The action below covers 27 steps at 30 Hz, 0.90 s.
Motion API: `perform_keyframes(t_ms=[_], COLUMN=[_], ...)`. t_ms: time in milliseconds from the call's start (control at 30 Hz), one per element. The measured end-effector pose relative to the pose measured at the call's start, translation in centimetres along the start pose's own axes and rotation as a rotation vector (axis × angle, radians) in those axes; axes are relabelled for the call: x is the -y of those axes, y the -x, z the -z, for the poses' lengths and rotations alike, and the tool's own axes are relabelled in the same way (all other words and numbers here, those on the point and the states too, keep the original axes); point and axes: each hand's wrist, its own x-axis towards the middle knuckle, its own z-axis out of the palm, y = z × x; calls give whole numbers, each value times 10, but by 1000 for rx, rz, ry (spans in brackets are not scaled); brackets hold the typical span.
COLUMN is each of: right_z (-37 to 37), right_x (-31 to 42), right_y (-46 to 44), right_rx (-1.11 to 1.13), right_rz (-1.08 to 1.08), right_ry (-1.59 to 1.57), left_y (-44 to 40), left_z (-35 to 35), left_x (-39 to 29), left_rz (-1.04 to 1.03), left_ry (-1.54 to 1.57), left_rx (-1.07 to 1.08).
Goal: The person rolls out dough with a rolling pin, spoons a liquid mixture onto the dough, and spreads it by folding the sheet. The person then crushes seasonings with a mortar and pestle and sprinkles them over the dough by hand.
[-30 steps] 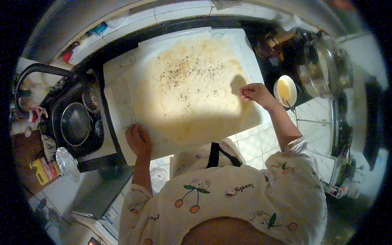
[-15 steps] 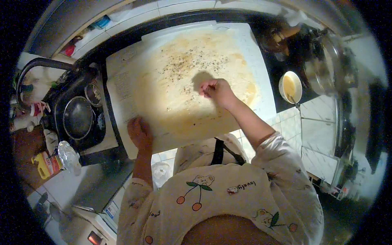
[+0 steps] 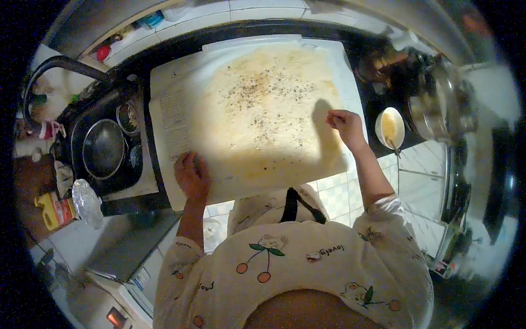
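Note:
A thin, pale sheet of dough (image 3: 219, 131) is spread over a large white board (image 3: 167, 131), with dark specks scattered on its middle and upper parts. Over the sheet's right side is my right hand (image 3: 348, 127), its fingertips pinched together; whatever lies between them is too small to make out. My left hand (image 3: 192, 174) rests at the board's lower left edge, fingers curled, and I cannot see whether anything is in it. A white bowl (image 3: 399, 129) of yellowish liquid with a spoon in it stands to the right of the board.
At the left is a black sink (image 3: 123, 178) holding a round strainer (image 3: 104, 149) and a small bowl, with a black faucet (image 3: 60, 61) above. A yellow bottle (image 3: 49, 213) and a foil-covered round item (image 3: 87, 203) lie lower left. Metal pots (image 3: 438, 109) stand at the right.
My right hand moved from the right side to the middle of the sheet and back again. More dark specks show on the lower middle and right. My left hand stays at the board's edge.

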Motion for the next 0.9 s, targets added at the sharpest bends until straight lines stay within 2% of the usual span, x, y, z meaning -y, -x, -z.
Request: perform_keyframes(t_ms=[33, 133, 233, 267, 300, 367, 433, 567, 600, 700, 800, 900], right_z=[2, 15, 14, 11, -3, -33, -53, -70, -67, -72, -77, -76], right_x=[-1, 27, 25, 28, 17, 32, 48, 75, 80, 61, 62, 75], right_y=[-3, 5, 16, 15, 16, 11, -6, -22, -26, -31, -24, -23], right_rx=[76, 37, 101, 216, 208, 222, 266, 93, 126, 23, 69, 95], right_rz=[-10, -234, -317, -193, -81, 8, -37, 153, 63, 355, 205, 71], right_ry=[-7, 209, 131, 330, 203, -131, -104, 53, 61, 125, 67, 177], left_y=[-1, -11, -12, -11, -12, -11, -8, -10, -11, -13, -8, -4], left_z=[2, 25, 28, 28, 28, 25, 19, 24, 25, 29, 18, 14], left_x=[-3, -38, -40, -40, -40, -34, -22, -30, -31, -36, -21, -11], left_rz=[-38, -219, -182, -184, -187, -202, -224, -208, -199, -168, -205, -229], left_ry=[-27, -149, -133, -139, -145, -171, -216, -135, -116, -109, -141, -171], left_rx=[-1, -55, -28, -27, -27, -37, -59, -69, -65, -37, -74, -80])
